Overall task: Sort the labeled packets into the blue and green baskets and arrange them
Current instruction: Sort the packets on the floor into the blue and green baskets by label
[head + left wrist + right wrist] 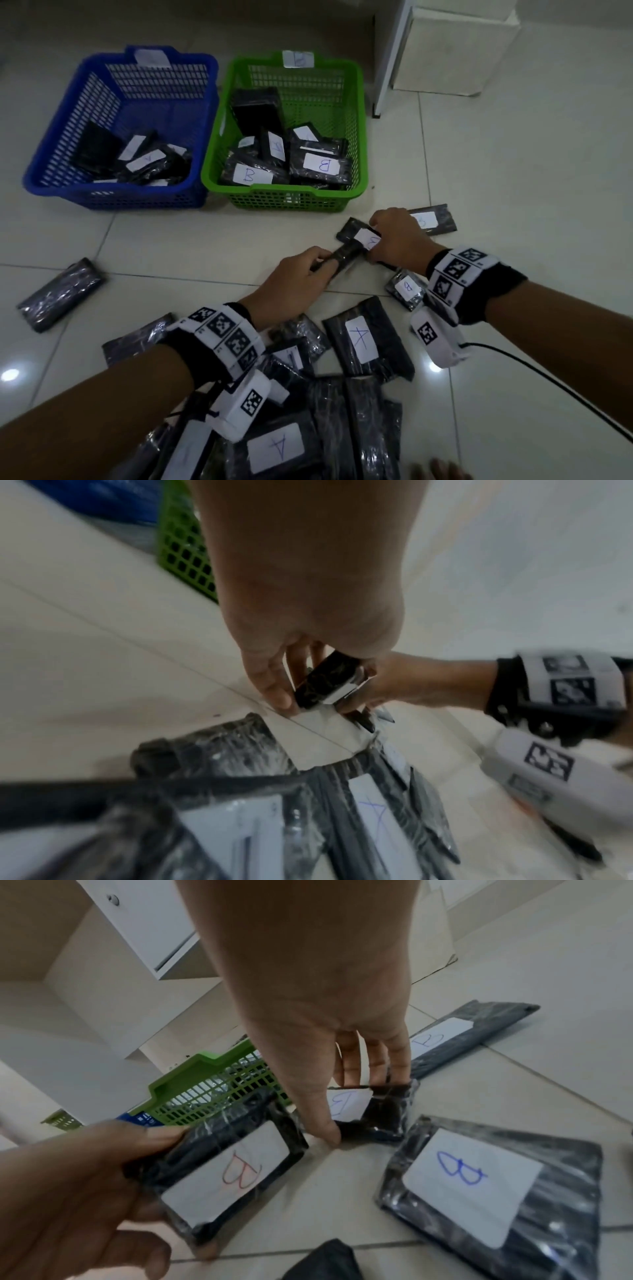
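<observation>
My left hand (318, 262) grips a black packet (346, 255) just above the floor; the right wrist view shows its red "B" label (226, 1172). Beside it, my right hand (373, 240) pinches a second black "B" packet (363, 236) lying on the tiles, thumb on its near edge and fingers on its far edge (387, 1112). The blue basket (113, 197) at the back left holds a few "A" packets. Several "B" packets fill the green basket (291, 190) to its right.
Two more "B" packets lie near my right hand, a long one (431, 219) behind it and a small one (407, 287) by the wrist. A pile of packets, some marked "A" (359, 339), covers the near floor. A lone packet (61, 298) lies at the left. White furniture (445, 51) stands at the back right.
</observation>
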Tool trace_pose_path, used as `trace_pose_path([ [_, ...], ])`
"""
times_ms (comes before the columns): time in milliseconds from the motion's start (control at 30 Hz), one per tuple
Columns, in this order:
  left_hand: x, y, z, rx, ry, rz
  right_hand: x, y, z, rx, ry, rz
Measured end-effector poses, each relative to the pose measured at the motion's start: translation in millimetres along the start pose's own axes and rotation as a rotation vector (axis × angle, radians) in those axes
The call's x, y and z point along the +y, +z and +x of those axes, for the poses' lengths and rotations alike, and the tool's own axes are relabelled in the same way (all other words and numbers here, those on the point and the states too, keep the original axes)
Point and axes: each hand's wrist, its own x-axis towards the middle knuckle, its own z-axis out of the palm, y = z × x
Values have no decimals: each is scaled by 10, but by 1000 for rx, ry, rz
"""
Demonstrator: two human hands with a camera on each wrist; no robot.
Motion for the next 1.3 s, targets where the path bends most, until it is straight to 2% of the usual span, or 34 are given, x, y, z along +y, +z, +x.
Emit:
trace_pose_path([
  [100,-36,-67,-32,50,-141,-206,-107,-20,-89,-71,-20,23],
  [233,-57,-253,-135,191,-185,-308,-295,-20,-222,-94,-88,8],
  [367,-49,-544,-299,296,-106,-178,-531,-48,-334,-82,-160,23],
  [500,-55,-829,-458,293,-75,-220,-781,-211,-406,-97,-251,62],
  [633,27,-1150,-521,284,-108,-324,-958,-621,-286,-53,-307,132],
  [733,222,-1374,-431,361,-150,-423,-972,-899,-46,11,-316,84],
  [833,398,-1584,-199,448,-121,-442,-904,-1036,241,116,-269,108],
  [900,484,-1703,-22,494,-89,-354,-812,-1027,445,180,-244,83],
  [1033,599,-1788,346,473,13,111,-647,-866,792,227,-301,-33],
  [1133,607,-1744,599,464,64,291,-648,-724,917,188,-386,-39],
  [1300,428,-1665,875,422,46,418,-630,-571,923,37,-462,-82],
])
